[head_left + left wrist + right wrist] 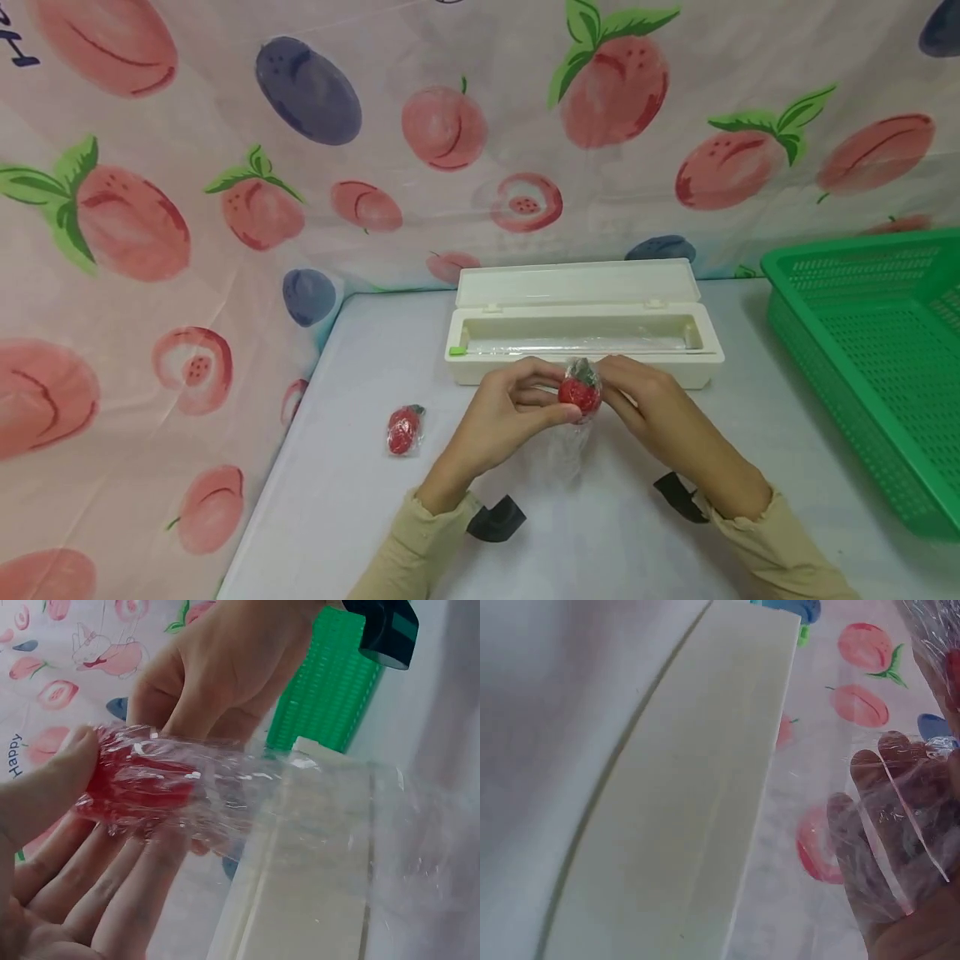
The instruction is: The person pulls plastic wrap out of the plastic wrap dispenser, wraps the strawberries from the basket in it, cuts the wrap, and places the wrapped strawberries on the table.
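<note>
Between both hands, a red strawberry [579, 397] with a green leafy top is wrapped in clear plastic film [240, 776]. The left hand [501, 414] pinches it, thumb on the near side and fingers behind. From the other side, the right hand [663, 412] holds the wrapped strawberry near its leafy top; its thumb and fingers are partly hidden behind the film in the left wrist view. A loose tail of film hangs below the fruit toward the table. Just beyond the hands is a white film dispenser box [585, 371], its lid raised and a film roll [577, 343] inside.
Left of the hands, another film-wrapped red fruit [403, 431] lies on the white table [330, 517]. A green plastic basket [840, 417] stands at the right. Behind the table hangs a fruit-print cloth [450, 50]. Black straps [497, 518] show near both wrists.
</note>
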`<state>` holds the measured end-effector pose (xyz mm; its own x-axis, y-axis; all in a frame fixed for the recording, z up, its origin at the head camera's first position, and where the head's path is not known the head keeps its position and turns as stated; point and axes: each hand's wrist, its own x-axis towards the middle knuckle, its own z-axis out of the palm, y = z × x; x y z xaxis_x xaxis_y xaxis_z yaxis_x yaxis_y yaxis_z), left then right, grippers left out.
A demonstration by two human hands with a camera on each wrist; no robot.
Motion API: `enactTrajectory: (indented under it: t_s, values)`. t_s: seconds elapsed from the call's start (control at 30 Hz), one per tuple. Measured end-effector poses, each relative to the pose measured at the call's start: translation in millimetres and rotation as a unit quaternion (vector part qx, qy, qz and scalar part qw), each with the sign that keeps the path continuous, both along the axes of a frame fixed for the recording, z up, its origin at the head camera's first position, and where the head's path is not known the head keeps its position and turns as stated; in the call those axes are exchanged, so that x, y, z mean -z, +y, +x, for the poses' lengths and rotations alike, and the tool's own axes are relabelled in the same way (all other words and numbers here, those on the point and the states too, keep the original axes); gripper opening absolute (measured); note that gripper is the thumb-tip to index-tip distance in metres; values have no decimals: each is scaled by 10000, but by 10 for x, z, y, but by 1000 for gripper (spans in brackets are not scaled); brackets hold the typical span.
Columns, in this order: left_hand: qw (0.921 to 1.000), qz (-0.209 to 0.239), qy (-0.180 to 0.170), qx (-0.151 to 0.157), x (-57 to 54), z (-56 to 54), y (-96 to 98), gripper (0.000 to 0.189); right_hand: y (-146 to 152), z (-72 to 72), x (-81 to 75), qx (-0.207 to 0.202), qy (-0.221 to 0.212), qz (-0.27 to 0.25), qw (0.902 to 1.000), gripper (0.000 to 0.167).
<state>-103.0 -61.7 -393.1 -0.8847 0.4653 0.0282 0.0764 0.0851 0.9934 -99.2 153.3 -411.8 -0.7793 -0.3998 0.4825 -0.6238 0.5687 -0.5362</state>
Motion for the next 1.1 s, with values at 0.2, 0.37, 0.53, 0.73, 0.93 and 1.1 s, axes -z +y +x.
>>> enactTrajectory:
  t_s: [0.2,0.37,0.53,0.73,0.93,1.1]
  values:
    - [9994,111,-3,-322,26,11,43,33,-10,15,65,-135,-736,-207,9970,26]
    - [9980,163,3,-603,26,30,63,32,-36,22,92,-281,-1295,-193,9910,26]
    - [9961,128,522,-696,76,19,77,32,-44,20,107,-422,-1519,-242,9872,25]
    - [9914,96,991,-855,110,19,98,30,-41,11,106,-659,-1698,-369,9826,27]
    - [9904,120,903,-1042,127,30,115,29,-29,11,100,-771,-1829,-549,9786,25]
    - [9936,137,743,-837,118,21,123,29,-20,14,95,-646,-1935,-501,9777,24]
